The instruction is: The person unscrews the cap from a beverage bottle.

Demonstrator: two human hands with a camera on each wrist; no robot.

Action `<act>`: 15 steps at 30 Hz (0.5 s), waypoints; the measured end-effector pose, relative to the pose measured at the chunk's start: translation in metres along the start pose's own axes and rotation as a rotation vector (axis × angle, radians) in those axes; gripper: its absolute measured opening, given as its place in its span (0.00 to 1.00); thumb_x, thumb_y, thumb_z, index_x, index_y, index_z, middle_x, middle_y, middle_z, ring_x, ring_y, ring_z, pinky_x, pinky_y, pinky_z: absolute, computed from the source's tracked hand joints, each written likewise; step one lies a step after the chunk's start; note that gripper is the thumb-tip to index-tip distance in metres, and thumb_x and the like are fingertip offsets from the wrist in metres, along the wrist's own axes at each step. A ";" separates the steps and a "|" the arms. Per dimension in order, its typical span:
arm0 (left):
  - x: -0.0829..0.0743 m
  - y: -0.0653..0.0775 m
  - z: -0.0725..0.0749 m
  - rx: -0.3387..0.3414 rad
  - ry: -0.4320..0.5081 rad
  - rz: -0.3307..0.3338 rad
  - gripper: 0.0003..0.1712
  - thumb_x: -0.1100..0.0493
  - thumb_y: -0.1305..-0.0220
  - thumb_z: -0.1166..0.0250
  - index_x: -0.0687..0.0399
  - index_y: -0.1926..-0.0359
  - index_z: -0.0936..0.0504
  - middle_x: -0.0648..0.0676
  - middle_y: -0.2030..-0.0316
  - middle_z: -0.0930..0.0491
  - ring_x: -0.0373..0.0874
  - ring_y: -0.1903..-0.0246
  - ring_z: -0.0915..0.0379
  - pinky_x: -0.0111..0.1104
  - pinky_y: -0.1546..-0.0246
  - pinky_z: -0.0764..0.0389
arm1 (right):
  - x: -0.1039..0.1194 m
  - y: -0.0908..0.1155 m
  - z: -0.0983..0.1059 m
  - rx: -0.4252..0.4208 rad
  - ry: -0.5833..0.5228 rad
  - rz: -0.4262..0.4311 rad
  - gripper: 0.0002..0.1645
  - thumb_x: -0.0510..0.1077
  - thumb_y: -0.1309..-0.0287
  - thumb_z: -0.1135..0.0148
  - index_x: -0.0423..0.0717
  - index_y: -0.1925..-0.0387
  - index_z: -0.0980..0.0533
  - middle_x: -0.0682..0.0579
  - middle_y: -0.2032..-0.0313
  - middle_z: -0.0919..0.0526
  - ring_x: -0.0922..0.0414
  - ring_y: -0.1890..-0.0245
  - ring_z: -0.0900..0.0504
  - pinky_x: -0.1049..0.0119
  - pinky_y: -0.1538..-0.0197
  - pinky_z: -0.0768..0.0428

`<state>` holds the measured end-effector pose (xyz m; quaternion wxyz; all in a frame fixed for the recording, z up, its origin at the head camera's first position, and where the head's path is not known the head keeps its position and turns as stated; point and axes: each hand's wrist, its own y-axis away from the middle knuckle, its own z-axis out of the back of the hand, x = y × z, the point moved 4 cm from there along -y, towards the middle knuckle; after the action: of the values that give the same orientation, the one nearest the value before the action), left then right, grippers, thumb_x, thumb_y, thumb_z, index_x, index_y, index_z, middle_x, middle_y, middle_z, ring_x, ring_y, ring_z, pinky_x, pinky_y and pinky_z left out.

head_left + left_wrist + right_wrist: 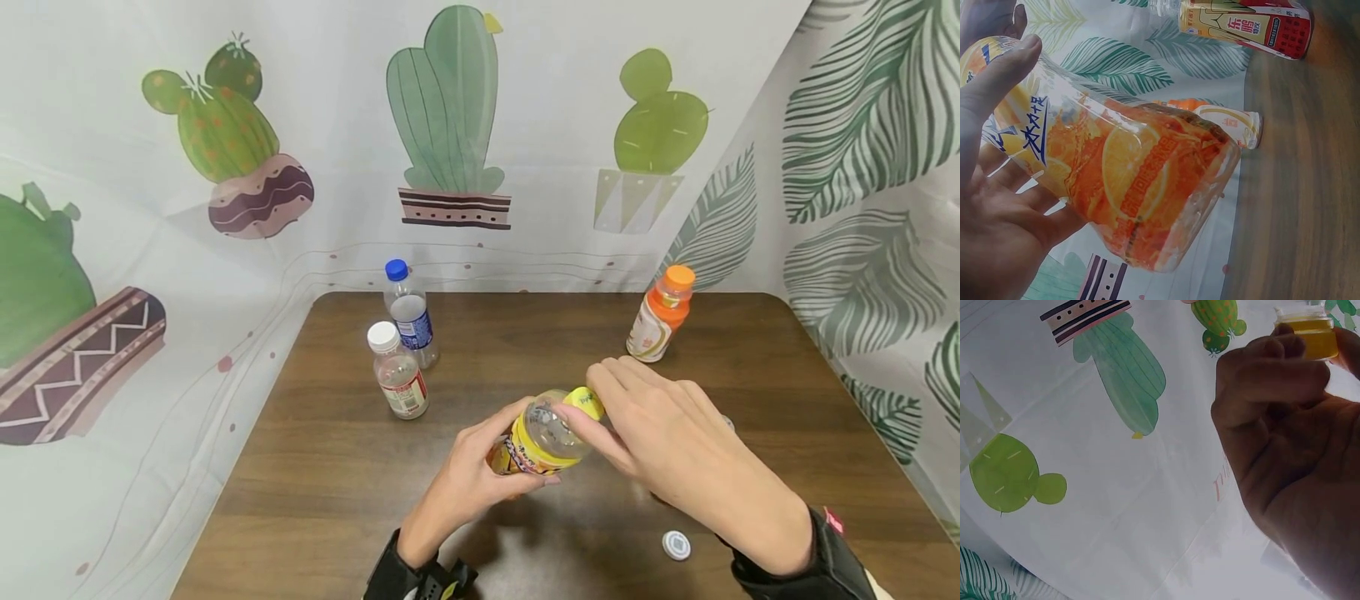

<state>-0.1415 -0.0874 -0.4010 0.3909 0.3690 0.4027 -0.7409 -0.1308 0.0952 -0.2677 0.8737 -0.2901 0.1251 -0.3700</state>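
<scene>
My left hand point(474, 462) grips a clear plastic drink bottle point(551, 427), tilted, its mouth end toward my right hand. Fingers and thumb wrap its yellow label; the left wrist view shows orange slices printed on the bottle's lower part point(1129, 175). At the neck sits a yellow cap point(583, 403), which my right hand point(663, 425) pinches between thumb and curled fingers. In the right wrist view the yellow cap point(1310, 337) shows between the fingers of the right hand point(1291, 419), next to a clear bit of the neck.
On the wooden table point(330, 483) stand a blue-capped bottle point(411, 321), a white-capped bottle point(401, 379) and an orange-capped bottle point(658, 321). A white round disc point(677, 546) lies near my right forearm. A red-and-gold labelled bottle point(1254, 28) appears in the left wrist view.
</scene>
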 end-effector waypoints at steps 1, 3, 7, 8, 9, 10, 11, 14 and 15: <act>0.000 0.000 0.000 0.000 0.001 -0.003 0.42 0.49 0.48 0.23 0.29 0.32 0.31 0.40 0.46 0.20 0.37 0.54 0.22 0.33 0.54 0.18 | 0.000 0.000 0.000 0.011 -0.002 0.005 0.30 0.67 0.27 0.61 0.51 0.76 0.36 0.60 0.78 0.39 0.65 0.80 0.43 0.75 0.84 0.45; 0.000 0.000 0.000 -0.002 -0.001 -0.007 0.43 0.49 0.48 0.22 0.29 0.33 0.31 0.40 0.46 0.20 0.37 0.54 0.22 0.33 0.55 0.18 | 0.000 0.000 0.001 0.036 -0.010 0.011 0.29 0.67 0.27 0.60 0.51 0.74 0.34 0.60 0.77 0.38 0.65 0.79 0.42 0.75 0.84 0.44; 0.000 0.000 0.000 -0.004 -0.013 -0.019 0.43 0.49 0.48 0.22 0.30 0.33 0.31 0.41 0.47 0.20 0.37 0.55 0.22 0.33 0.55 0.18 | 0.001 0.002 0.002 0.078 -0.025 0.035 0.29 0.66 0.26 0.63 0.49 0.72 0.33 0.59 0.74 0.36 0.64 0.77 0.39 0.75 0.84 0.41; 0.000 0.000 0.000 -0.003 -0.016 -0.020 0.43 0.49 0.48 0.22 0.30 0.33 0.31 0.40 0.47 0.20 0.37 0.55 0.22 0.32 0.55 0.18 | 0.002 0.003 0.002 0.080 -0.027 0.046 0.29 0.65 0.25 0.64 0.49 0.71 0.33 0.59 0.74 0.35 0.64 0.76 0.38 0.75 0.84 0.40; 0.000 0.000 0.000 -0.003 -0.019 -0.023 0.42 0.49 0.48 0.22 0.30 0.33 0.31 0.41 0.47 0.20 0.37 0.55 0.22 0.33 0.55 0.18 | 0.002 0.003 0.002 0.078 -0.028 0.061 0.30 0.65 0.25 0.66 0.48 0.70 0.32 0.58 0.73 0.35 0.63 0.75 0.37 0.74 0.84 0.38; 0.001 0.000 0.000 -0.002 -0.019 -0.021 0.42 0.49 0.48 0.22 0.30 0.33 0.31 0.41 0.47 0.20 0.37 0.55 0.22 0.33 0.55 0.18 | 0.003 0.003 0.001 0.077 -0.025 0.075 0.30 0.64 0.24 0.67 0.47 0.70 0.32 0.57 0.73 0.34 0.62 0.75 0.36 0.73 0.84 0.37; 0.001 0.000 0.000 -0.002 -0.019 -0.021 0.42 0.49 0.48 0.22 0.30 0.33 0.31 0.41 0.48 0.20 0.37 0.55 0.22 0.33 0.55 0.18 | 0.003 0.004 0.001 0.070 -0.021 0.090 0.31 0.64 0.24 0.69 0.46 0.69 0.31 0.57 0.73 0.34 0.61 0.74 0.35 0.73 0.84 0.36; 0.001 0.000 0.000 0.000 -0.018 -0.016 0.42 0.49 0.48 0.22 0.30 0.33 0.30 0.41 0.48 0.20 0.37 0.54 0.22 0.33 0.55 0.18 | 0.004 0.004 -0.001 0.053 -0.009 0.124 0.31 0.62 0.23 0.71 0.45 0.68 0.31 0.55 0.72 0.33 0.59 0.72 0.33 0.71 0.84 0.35; 0.002 0.000 0.000 -0.001 -0.020 -0.014 0.42 0.49 0.48 0.22 0.30 0.33 0.30 0.41 0.48 0.20 0.37 0.54 0.22 0.32 0.55 0.18 | 0.004 0.004 -0.001 0.050 -0.007 0.130 0.31 0.61 0.23 0.71 0.44 0.67 0.31 0.54 0.72 0.33 0.59 0.72 0.33 0.71 0.85 0.34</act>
<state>-0.1419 -0.0884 -0.4024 0.3896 0.3586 0.4017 -0.7472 -0.1262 0.0938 -0.2712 0.9032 -0.2605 0.1314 -0.3147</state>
